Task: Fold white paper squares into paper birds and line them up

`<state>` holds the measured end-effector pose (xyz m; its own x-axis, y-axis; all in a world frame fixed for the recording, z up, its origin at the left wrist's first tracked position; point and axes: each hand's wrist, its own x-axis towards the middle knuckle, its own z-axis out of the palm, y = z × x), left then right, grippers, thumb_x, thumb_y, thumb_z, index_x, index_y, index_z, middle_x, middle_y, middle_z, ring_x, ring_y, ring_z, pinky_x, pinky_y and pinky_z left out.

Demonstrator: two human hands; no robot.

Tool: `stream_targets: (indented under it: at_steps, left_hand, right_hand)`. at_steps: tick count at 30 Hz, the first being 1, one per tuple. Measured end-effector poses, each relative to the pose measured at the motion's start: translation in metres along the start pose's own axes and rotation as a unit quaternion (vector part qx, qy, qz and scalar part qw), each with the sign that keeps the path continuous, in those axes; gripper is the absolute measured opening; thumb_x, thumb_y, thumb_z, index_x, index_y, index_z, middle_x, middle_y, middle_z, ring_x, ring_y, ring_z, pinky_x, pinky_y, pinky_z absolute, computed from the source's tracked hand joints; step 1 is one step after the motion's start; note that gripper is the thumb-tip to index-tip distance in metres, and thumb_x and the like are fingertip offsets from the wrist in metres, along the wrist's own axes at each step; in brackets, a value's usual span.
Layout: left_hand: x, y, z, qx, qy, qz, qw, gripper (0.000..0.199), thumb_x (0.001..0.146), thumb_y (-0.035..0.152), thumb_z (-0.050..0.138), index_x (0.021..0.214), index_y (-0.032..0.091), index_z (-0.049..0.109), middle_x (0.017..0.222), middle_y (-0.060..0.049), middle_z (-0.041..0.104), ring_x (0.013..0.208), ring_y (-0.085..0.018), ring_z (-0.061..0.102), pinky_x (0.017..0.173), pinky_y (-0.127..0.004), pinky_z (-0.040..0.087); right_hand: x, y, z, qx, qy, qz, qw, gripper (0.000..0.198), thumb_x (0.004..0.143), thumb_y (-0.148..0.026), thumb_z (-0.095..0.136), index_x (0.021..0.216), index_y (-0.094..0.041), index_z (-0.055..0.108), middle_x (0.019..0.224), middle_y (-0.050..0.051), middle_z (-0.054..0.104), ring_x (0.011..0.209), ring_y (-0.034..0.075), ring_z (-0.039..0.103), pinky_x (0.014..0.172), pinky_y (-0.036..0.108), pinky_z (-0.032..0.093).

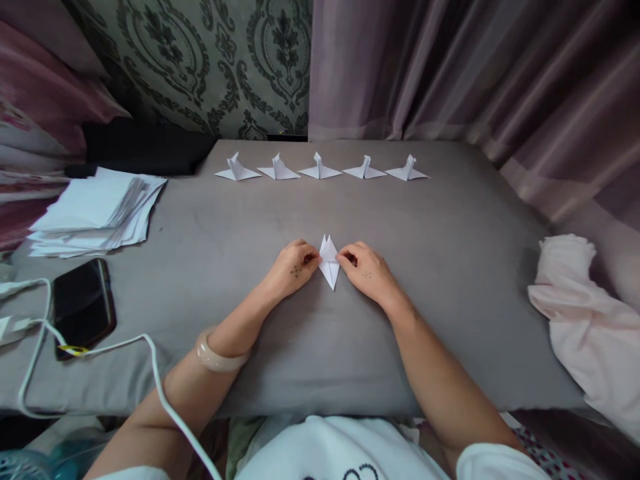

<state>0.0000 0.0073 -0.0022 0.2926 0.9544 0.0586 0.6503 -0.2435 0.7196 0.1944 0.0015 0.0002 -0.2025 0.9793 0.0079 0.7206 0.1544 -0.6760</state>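
Note:
Between my two hands is a folded white paper [329, 263], kite-shaped, with two narrow points at the far end and one point towards me. My left hand [296, 267] pinches its left corner between thumb and fingers. At the right corner, my right hand [365, 270] grips it in the same way. Farther back, several folded paper cranes [320, 168] stand in a row with their wings spread.
A stack of white paper sheets [95, 210] lies at the left, behind a black phone [85, 307]. A white cable [150, 343] runs across my left forearm. Pale pink cloth [585, 320] is bunched at the right edge of the grey-covered table [450, 267].

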Motion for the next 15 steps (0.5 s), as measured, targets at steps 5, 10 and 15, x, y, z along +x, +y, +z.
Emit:
stream_targets:
  at_steps: [5, 10, 15]
  left_hand:
    - [0.0020, 0.0030, 0.0005, 0.006, 0.010, -0.017, 1.000, 0.025, 0.088, 0.030, 0.053, 0.071, 0.016, 0.067, 0.074, -0.005, 0.057, 0.063, -0.015, 0.051, 0.063, -0.027, 0.039]
    - [0.0039, 0.0031, 0.0016, -0.008, 0.009, -0.039, 0.999, 0.018, 0.083, 0.028, 0.058, 0.073, 0.015, 0.067, 0.076, -0.004, 0.057, 0.065, -0.014, 0.052, 0.066, -0.028, 0.042]
    - [0.0056, 0.0012, 0.0019, -0.012, 0.001, -0.056, 0.998, 0.016, 0.081, 0.028, 0.061, 0.074, 0.015, 0.065, 0.077, -0.003, 0.057, 0.065, -0.013, 0.051, 0.066, -0.027, 0.042]
  right_hand:
    - [0.0014, -0.0004, 0.0017, -0.009, 0.000, 0.005, 1.000, 0.016, 0.089, -0.030, 0.053, 0.085, -0.022, 0.067, 0.089, 0.003, 0.062, 0.069, 0.014, 0.054, 0.068, 0.030, 0.041]
    - [0.0037, 0.0006, 0.0039, -0.023, 0.008, 0.004, 1.000, 0.015, 0.089, -0.030, 0.055, 0.084, -0.022, 0.067, 0.089, 0.004, 0.062, 0.068, 0.014, 0.054, 0.068, 0.030, 0.040]
    - [0.0054, 0.0021, 0.0055, -0.043, 0.005, 0.013, 0.999, 0.015, 0.088, -0.030, 0.055, 0.082, -0.021, 0.065, 0.089, 0.003, 0.063, 0.068, 0.013, 0.053, 0.067, 0.029, 0.039]
